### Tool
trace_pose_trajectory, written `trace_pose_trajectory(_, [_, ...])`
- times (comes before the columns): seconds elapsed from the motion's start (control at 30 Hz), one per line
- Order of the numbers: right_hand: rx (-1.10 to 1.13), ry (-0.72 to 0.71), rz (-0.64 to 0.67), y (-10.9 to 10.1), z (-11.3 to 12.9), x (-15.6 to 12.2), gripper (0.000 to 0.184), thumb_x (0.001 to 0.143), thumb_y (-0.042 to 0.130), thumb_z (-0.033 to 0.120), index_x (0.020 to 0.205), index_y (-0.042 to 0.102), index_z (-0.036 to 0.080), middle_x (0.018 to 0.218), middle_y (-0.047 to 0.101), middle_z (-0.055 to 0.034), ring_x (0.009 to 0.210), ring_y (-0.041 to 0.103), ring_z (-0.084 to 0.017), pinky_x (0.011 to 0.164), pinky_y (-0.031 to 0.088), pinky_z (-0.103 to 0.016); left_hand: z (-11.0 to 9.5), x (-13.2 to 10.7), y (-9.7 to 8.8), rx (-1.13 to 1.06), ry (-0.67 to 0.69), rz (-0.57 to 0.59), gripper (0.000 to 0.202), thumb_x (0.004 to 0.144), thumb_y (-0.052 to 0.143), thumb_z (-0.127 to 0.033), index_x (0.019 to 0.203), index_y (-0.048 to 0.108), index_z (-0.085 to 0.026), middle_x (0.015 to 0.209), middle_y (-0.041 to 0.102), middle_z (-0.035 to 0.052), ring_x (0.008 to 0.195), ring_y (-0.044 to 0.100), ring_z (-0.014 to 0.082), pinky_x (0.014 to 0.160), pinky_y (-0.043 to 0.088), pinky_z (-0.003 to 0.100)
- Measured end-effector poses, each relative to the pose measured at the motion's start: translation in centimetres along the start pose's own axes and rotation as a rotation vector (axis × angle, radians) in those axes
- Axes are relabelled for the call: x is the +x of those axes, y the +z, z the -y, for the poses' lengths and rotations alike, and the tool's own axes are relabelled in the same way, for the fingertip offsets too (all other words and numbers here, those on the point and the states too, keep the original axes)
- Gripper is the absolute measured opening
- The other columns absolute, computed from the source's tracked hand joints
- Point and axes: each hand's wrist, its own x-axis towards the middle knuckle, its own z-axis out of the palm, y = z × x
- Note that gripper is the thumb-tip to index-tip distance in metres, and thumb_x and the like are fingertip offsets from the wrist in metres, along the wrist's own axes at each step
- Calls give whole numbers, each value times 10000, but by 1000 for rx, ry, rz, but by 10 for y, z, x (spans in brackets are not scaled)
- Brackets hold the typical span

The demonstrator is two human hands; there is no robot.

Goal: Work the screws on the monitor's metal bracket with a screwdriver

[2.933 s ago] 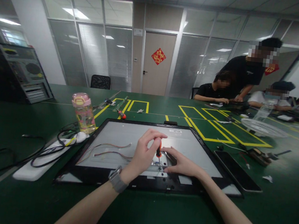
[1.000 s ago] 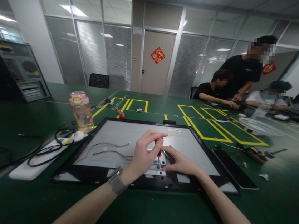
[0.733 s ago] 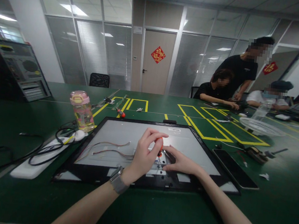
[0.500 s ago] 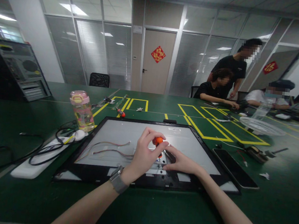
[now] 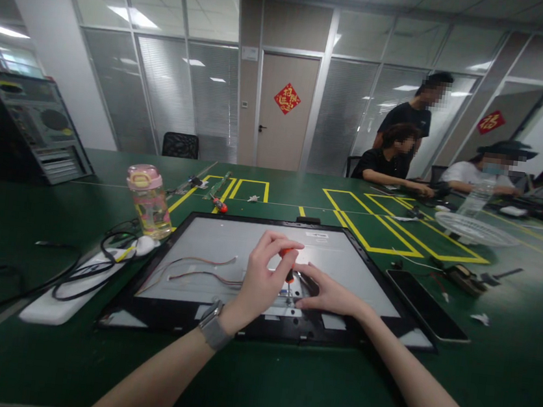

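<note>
My left hand [image 5: 268,275] is closed around the orange handle of a screwdriver [image 5: 289,275]. The screwdriver stands nearly upright, its shaft pointing down at a small light-coloured plate [image 5: 297,291] on the panel. My right hand [image 5: 327,291] rests beside the tip, thumb and forefinger curved around something dark at the plate that I cannot make out. Beneath both hands lies a flat display panel [image 5: 218,237] with a grey metal back and black frame. Thin cables [image 5: 204,277] lie across it to the left of my left hand.
Left of the panel are a white power strip [image 5: 51,306] with black cords, a pink-lidded bottle [image 5: 150,203] and a computer case [image 5: 30,127]. A phone [image 5: 426,306] lies to the right. Another screwdriver [image 5: 220,205] lies beyond the panel. Several people sit or stand across the table.
My left fingers have shifted on the screwdriver handle, now covering more of its top. My right hand stays in place. In the background, the standing person has moved slightly left and lower.
</note>
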Motion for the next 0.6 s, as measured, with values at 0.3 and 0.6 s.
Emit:
trace_pose_trajectory(0.3, [15, 5, 24, -1, 5, 0, 745, 679, 735, 438, 1327, 439, 217, 1339, 500, -91, 1257, 427, -287, 1118, 207, -477, 4, 0, 1, 46, -20, -18, 122, 851, 586, -209, 934, 675, -214, 885, 510, 16, 812, 542, 136, 774, 448, 271])
trace_pose_trajectory(0.6, [11, 22, 27, -2, 10, 0, 745, 681, 734, 435, 1330, 441, 215, 1342, 501, -96, 1279, 409, -301, 1129, 179, -494, 3, -1, 1, 44, -15, -25, 112, 860, 554, -176, 893, 659, -197, 865, 542, 23, 820, 549, 152, 770, 452, 290])
